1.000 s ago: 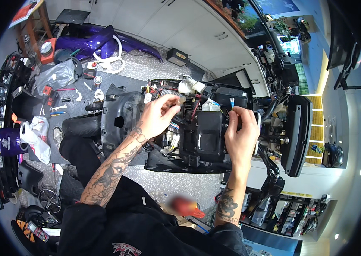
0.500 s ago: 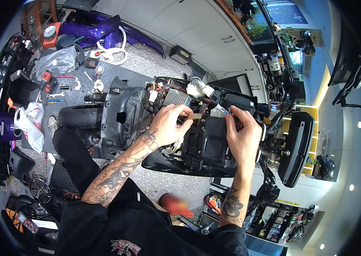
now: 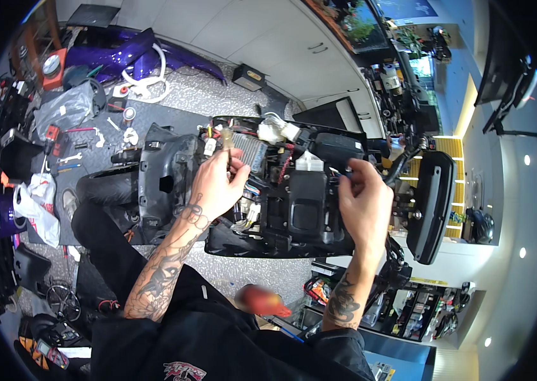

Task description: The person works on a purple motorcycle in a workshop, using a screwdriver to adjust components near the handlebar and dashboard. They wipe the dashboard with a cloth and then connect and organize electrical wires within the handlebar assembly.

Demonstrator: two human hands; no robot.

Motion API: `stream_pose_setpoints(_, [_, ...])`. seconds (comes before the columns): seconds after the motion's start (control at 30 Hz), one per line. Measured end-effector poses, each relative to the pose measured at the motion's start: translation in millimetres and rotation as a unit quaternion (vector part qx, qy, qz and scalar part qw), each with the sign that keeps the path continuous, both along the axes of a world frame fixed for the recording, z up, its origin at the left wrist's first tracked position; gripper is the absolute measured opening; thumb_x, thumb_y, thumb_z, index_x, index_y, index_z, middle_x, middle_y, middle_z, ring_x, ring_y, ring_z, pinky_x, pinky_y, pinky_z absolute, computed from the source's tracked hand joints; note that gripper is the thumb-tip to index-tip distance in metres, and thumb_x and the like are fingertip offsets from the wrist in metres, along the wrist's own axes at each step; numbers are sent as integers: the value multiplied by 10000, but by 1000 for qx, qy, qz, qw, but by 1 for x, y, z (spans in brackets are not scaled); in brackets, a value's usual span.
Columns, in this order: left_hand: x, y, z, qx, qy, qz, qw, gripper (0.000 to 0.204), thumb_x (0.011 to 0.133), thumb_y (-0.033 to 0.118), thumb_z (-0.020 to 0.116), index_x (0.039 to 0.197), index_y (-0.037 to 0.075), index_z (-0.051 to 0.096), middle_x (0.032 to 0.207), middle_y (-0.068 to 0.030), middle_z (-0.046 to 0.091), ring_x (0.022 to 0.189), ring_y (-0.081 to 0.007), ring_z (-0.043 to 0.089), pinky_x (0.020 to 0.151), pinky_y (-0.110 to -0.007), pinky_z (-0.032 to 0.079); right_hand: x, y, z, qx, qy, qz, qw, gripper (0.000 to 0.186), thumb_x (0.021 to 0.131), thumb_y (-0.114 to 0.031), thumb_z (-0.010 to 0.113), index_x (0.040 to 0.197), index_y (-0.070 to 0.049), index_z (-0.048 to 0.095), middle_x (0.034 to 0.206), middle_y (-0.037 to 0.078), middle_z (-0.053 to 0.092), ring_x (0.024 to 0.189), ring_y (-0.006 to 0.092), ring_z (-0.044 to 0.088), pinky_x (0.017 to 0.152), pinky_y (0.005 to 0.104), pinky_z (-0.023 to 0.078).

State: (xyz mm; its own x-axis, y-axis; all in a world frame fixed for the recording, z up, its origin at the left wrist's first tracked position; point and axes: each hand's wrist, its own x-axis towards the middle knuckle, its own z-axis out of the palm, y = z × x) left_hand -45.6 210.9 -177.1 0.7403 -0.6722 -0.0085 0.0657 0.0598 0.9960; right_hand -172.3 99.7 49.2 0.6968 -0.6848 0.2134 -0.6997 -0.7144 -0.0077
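Observation:
A partly stripped scooter (image 3: 281,247) lies across the middle, with wiring and black plastic housings exposed. Over its left part is my left hand (image 3: 217,185), thumb and fingers closed on a small slim tan thing (image 3: 227,138) that points up past the fingertips. A finned metal unit (image 3: 249,152) sits beside that hand. My right hand (image 3: 367,197) is pinched at the right end of the black cover (image 3: 307,202); a small dark bit shows at its fingertips, too small to name. Between the hands stands a white connector block (image 3: 309,162), with a red-and-black wire bundle (image 3: 286,162) to its left.
White bundled connectors (image 3: 275,129) sit on the scooter's far side, and loose wires (image 3: 247,217) on its near side. Its wheel (image 3: 106,188) is at the left. On the floor lie a red drill (image 3: 54,134), wrenches (image 3: 70,158) and purple body panels (image 3: 116,54). Cabinets (image 3: 262,38) line the back.
My left hand has moved left with the slim tan thing, away from the middle connectors, and turned it upward. My right hand stays near the cover's right end. The whole view has shifted slightly.

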Motion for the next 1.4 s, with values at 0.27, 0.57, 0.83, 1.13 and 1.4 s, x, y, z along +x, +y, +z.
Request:
stream_pose_setpoints(0.27, [-2, 17, 103, -64, -304, 41, 950, 385, 929, 162, 802, 1275, 10, 729, 1227, -148, 733, 1190, -368, 657, 1067, -449, 528, -27, 8, -34, -24, -325, 70, 943, 362, 995, 24, 749, 1348, 19, 665, 969, 70, 725, 740, 97, 686, 669, 240, 567])
stream_pose_setpoints(0.57, [-13, -72, 111, -188, -303, -198, 913, 145, 960, 170, 797, 1074, 98, 850, 1048, -42, 817, 1056, -258, 729, 990, -392, 543, -75, 13, -32, -54, -342, 119, 931, 361, 936, 75, 802, 1282, 56, 698, 1032, 161, 810, 844, 211, 810, 739, 312, 648])
stream_pose_setpoints(0.83, [-26, -84, 106, -234, -293, -174, 911, 234, 1103, 212, 633, 986, 48, 752, 1030, -30, 847, 964, -208, 750, 1145, -433, 371, -138, 17, -11, -229, -271, 131, 926, 257, 843, 83, 788, 1087, 25, 734, 975, 131, 785, 795, 282, 722, 745, 377, 575])
stream_pose_setpoints(1.13, [-30, -88, 104, -278, -234, -176, 915, 284, 1105, 196, 610, 878, 38, 673, 934, -102, 840, 962, -251, 781, 1108, -460, 480, -136, 1, -5, -281, -204, 85, 934, 244, 773, -9, 827, 1015, -16, 789, 922, 113, 783, 830, 299, 750, 763, 388, 607])
stream_pose_setpoints(1.4, [-14, -94, 122, -323, -291, -272, 859, 152, 1020, -7, 620, 878, -26, 672, 900, -150, 790, 941, -296, 794, 874, -406, 619, -131, 6, 0, -286, -161, 61, 943, 305, 751, -99, 848, 1048, -51, 800, 959, 94, 782, 831, 275, 749, 771, 358, 601])
